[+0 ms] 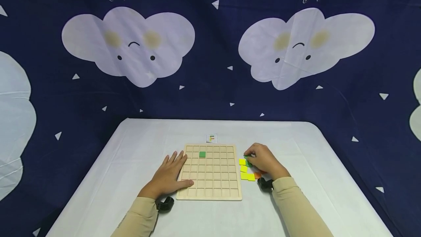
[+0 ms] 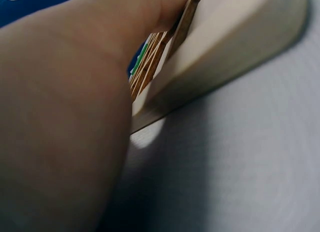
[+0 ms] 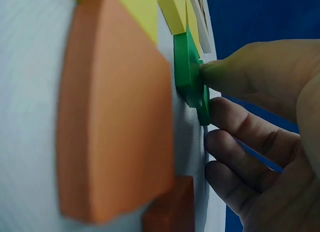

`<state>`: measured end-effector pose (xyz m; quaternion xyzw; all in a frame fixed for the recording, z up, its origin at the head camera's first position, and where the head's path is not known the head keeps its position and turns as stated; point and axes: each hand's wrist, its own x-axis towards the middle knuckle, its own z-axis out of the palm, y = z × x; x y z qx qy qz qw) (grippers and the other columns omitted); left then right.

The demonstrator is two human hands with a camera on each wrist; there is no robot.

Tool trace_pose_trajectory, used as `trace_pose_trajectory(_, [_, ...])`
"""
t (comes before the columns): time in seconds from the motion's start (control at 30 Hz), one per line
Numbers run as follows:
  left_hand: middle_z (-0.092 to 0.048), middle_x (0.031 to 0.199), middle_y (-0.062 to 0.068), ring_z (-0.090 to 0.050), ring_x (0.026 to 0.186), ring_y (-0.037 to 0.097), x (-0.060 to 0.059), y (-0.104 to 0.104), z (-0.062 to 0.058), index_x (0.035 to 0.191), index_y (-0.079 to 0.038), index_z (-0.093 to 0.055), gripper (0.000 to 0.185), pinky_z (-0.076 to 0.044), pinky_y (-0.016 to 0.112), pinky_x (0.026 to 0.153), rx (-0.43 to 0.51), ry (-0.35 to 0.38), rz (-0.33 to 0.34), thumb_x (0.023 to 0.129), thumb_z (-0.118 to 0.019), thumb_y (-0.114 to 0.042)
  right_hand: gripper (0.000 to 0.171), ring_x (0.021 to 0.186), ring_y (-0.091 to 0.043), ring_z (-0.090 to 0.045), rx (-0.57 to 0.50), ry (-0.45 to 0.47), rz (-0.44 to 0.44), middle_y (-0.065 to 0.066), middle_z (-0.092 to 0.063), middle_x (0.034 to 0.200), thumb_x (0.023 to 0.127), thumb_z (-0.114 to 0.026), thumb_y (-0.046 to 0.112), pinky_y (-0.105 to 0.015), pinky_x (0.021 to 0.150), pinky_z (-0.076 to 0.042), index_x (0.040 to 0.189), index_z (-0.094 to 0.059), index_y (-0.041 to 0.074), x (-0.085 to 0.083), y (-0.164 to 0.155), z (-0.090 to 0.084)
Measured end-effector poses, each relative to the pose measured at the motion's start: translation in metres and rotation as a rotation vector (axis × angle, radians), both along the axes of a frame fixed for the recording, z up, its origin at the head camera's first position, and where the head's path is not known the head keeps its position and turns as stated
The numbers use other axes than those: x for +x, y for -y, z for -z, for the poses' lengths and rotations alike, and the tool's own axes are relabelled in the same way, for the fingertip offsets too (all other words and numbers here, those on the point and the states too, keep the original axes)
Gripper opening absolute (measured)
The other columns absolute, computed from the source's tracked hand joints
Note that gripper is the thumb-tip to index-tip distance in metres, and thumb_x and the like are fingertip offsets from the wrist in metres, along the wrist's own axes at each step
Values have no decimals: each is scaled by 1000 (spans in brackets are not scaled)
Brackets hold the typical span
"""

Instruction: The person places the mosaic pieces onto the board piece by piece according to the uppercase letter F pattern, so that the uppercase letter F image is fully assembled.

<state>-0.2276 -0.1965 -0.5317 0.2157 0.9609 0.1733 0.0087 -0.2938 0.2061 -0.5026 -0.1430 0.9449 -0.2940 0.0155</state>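
Note:
My left hand (image 1: pixel 167 176) rests spread over the left edge of a wooden grid board (image 1: pixel 223 187), its thumb lying on the lower cells. One green square tile (image 1: pixel 202 154) sits in a cell of the upper row area. Right of the board, my right hand (image 1: pixel 265 159) pinches a green tile (image 3: pixel 205 104) between thumb and index finger, close to the table. Another green tile (image 3: pixel 184 67) lies against it, on the near side in the right wrist view. Several yellow tiles (image 1: pixel 243 169) lie between the board and this hand, with orange tiles (image 3: pixel 122 122) nearer the wrist.
A small printed card (image 1: pixel 212 138) with a coloured grid pattern lies behind the board. The white-covered table (image 1: pixel 154 134) ends at a dark blue cloth (image 1: pixel 213 94) with cloud prints. A black wrist camera (image 1: pixel 265 184) sits beside the orange tiles.

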Motion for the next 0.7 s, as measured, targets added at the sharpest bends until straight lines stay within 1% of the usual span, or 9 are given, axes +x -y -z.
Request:
trace_pose_trajectory(0.23, [-20, 172, 14, -11, 158, 36, 1, 0, -1, 166, -3, -30, 112, -4, 53, 127, -5, 6, -1, 88, -60, -79, 14, 99, -22, -65, 14, 0, 11, 1, -68, 102, 90, -82, 6, -47, 94, -55, 102, -84, 12, 1, 1, -1])
trace_pose_trajectory(0.43, [-21, 172, 14, -12, 158, 36, 1, 0, -3, 165, -3, -30, 112, -4, 53, 127, 0, 7, 1, 88, -60, -78, 15, 102, -23, -65, 36, 25, 25, 1, -68, 104, 91, -81, 6, -47, 96, -55, 104, -84, 12, 0, 2, -2])
trace_pose_trajectory(0.7, [-22, 172, 14, -11, 158, 35, 0, 1, 1, 166, -4, -31, 112, -3, 52, 127, 16, -2, 3, 88, -60, -79, 14, 101, -24, -64, 42, 24, 31, -1, -67, 102, 90, -81, 3, -49, 98, -54, 102, -82, 11, 0, 6, -1])
